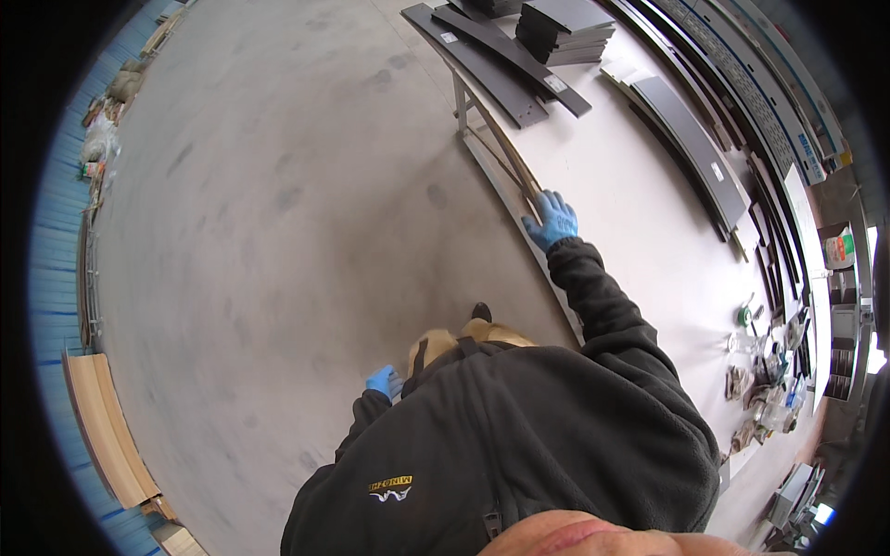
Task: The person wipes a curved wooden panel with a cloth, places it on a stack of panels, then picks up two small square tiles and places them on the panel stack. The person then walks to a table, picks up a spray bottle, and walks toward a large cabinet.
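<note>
My right hand (553,220), in a blue glove, rests at the near edge of a long white worktable (640,167). Its fingers are stretched out and a little apart, with nothing held. Low beside my body hangs my left hand (384,381), also gloved in blue, its fingers curled in and no object showing in it. Nearest to the right hand on the table are two long dark boards (514,60), one crossed over the other at the far end. Farther across the top lies a long dark panel (691,148) on top of others.
A stack of short dark panels (565,32) stands at the table's far end. Bottles and small tools (769,371) crowd its right side. Long strips (774,93) line the back. Grey floor (269,204) spreads to the left, with wooden boards (107,426) by the blue wall.
</note>
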`<state>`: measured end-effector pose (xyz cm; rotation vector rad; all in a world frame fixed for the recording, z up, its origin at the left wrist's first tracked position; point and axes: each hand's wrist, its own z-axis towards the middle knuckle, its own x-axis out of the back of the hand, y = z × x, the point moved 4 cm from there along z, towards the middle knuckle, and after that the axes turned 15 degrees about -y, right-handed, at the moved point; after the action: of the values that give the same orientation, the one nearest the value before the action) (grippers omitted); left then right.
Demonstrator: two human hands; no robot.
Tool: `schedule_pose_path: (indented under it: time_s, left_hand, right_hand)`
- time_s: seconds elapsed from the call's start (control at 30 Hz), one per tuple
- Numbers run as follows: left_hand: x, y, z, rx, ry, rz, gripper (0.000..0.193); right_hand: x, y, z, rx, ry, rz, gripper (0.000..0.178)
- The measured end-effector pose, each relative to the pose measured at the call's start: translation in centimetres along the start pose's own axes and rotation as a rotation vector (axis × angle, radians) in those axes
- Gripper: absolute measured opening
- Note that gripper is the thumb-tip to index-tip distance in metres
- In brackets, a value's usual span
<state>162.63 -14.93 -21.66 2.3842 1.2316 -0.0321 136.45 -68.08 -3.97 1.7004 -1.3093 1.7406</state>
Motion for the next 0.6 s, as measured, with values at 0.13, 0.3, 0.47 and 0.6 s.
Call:
schedule_pose_path:
  time_s: [0.13,0.3,0.47,0.6]
  left_hand:
    - [-2.6,8.7,5.2,0.05,0.005,-0.076,0.021]
    - [-5.7,22.5,15.5,0.04,-0.117,0.069,0.023]
    - [-13.9,42.1,22.8,-0.112,-0.279,0.336,0.019]
    - [-25.2,54.6,24.1,-0.297,-0.157,0.558,0.029]
  right_hand:
    - [3.5,0.2,12.6,-0.009,0.1,-0.091,0.066]
    - [7.3,2.6,26.3,-0.089,0.261,-0.19,0.074]
    - [11.4,4.9,36.4,-0.305,0.16,-0.227,0.094]
    - [12.6,6.2,42.8,-0.383,0.052,-0.234,0.102]
